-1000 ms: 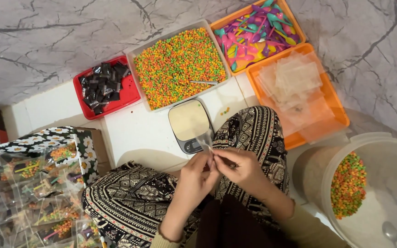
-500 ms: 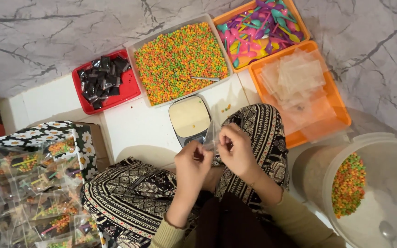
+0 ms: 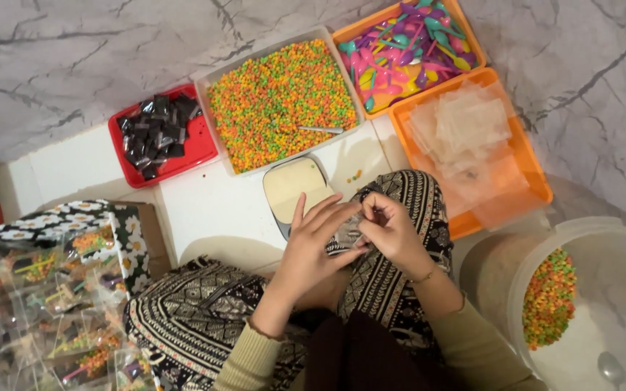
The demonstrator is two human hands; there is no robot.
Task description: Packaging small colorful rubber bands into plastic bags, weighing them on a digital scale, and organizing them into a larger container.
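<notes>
1. Step in hand: both hands work a small clear plastic bag (image 3: 349, 230) over the person's raised knee, just in front of the cream weighing scale (image 3: 295, 190). By my judgement this is the opening or separating of an empty bag ahead of filling.
2. Left hand (image 3: 313, 246): fingers extended, lying flat against the bag; the grip is loose, supporting rather than clamping.
3. Right hand (image 3: 389, 228): thumb and forefinger pinched narrow on the bag's upper edge.
4. Location of the bag: held between the two hands, off the floor, touching neither scale nor trays.
5. Surroundings: grey tray of coloured cereal pellets (image 3: 280, 101) with a metal spoon (image 3: 320, 129) lying in it; orange tray of spare clear bags (image 3: 472, 137) to the right.
6. Next move, as judged: the mouth needs to be parted fully and held open while pellets go in; a slack pinch risks it closing.
</notes>
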